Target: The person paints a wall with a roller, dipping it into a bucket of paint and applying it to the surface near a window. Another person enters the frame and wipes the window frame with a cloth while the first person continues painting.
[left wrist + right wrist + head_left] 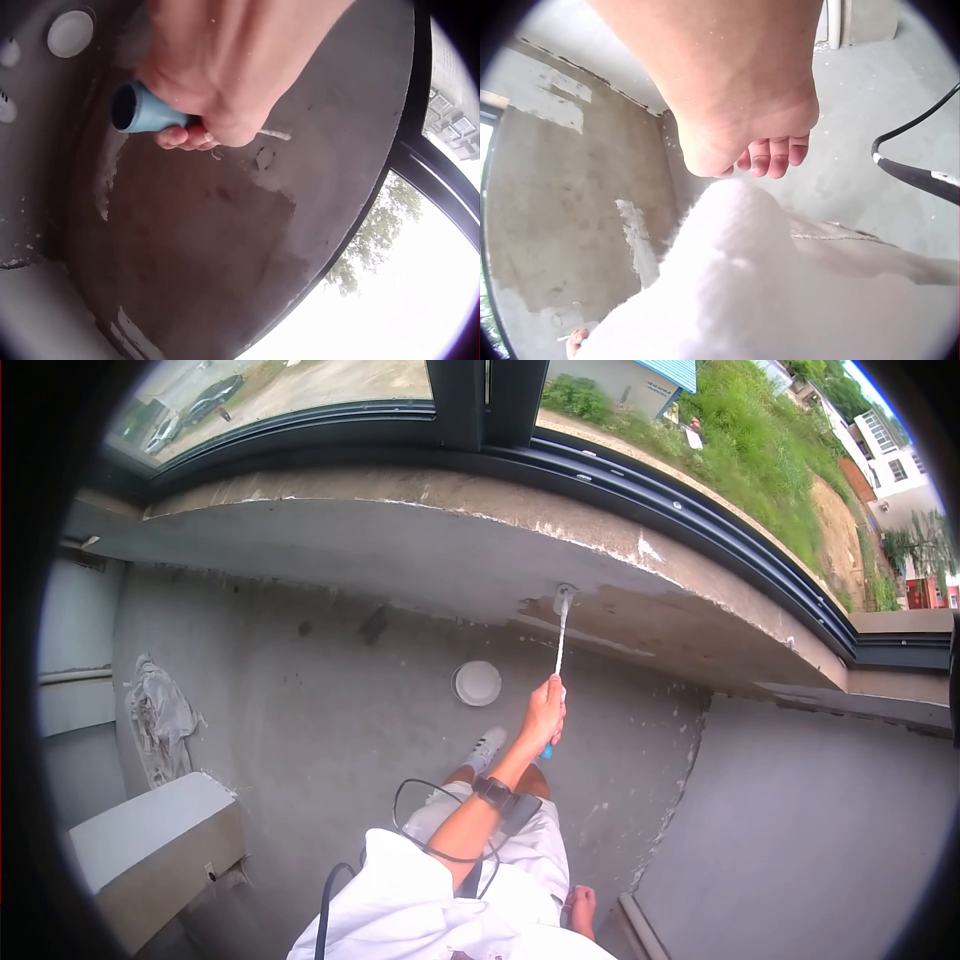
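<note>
My left hand [543,717] grips the blue handle [154,110] of a small paint roller, fingers wrapped round it. The roller's white-coated rod [561,645] runs up from the hand to a small pale head [565,596], which is at the wall [480,545] under the window ledge. Grey coating covers part of that wall; a bare brown patch [202,225] shows beside the head. Out of the head view, my right hand [742,112] hangs with its fingers loosely curled, close to white clothing [795,292], nothing visible in it.
A round white tub [477,684] stands on the grey floor [330,720] near my shoes. Crumpled plastic sheeting [160,715] lies at the left, by a boxed ledge [160,825]. The dark window frame [480,450] runs above. A black cable [400,800] loops by my arm.
</note>
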The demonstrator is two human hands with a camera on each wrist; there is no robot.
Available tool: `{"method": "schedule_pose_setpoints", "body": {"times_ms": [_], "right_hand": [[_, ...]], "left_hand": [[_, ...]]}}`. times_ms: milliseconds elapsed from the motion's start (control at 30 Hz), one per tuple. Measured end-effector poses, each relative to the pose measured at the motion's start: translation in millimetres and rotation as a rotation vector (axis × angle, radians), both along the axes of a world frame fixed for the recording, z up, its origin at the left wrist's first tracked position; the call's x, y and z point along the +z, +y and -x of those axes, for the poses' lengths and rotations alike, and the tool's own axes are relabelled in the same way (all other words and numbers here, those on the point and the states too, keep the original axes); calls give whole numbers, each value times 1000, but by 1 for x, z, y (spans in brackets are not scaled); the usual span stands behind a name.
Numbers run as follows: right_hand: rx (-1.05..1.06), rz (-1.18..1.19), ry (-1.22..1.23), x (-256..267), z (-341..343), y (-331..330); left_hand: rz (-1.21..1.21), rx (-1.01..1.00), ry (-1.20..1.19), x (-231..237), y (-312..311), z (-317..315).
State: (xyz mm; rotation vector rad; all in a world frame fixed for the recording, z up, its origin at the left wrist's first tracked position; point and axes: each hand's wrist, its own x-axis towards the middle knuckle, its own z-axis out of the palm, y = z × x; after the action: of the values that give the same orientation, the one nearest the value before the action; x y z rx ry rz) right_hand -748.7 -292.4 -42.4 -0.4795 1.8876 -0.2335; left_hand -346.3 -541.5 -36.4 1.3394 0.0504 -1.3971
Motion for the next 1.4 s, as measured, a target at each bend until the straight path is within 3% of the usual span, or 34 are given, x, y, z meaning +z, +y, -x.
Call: {"method": "schedule_pose_setpoints", "body": {"times_ms": [167,433,533,800,933,1200,1267,1400], "right_hand": [[47,24,6,2,3,-7],[8,4,-31,0,21,-5],[3,-23,-17,-6,18,1],[-10,19,-22,-14,20,11],[-75,27,-30,-13,18,11],[31,8,-4,-21,20,22],[97,46,12,-21,19,14],[-11,54,-83,1,-1,-24]], "left_hand": [[46,-121,-16,-2,-15,20],[-46,-48,-92,-4,-4,5],[-27,-75,-32,0,-1,-3],[98,83,207,23,-12,18],[76,194,237,17,-11,-2],[110,129,282,19,-6,-5],[139,156,316,18,-8,-1],[167,201,385,21,-8,3]]}}
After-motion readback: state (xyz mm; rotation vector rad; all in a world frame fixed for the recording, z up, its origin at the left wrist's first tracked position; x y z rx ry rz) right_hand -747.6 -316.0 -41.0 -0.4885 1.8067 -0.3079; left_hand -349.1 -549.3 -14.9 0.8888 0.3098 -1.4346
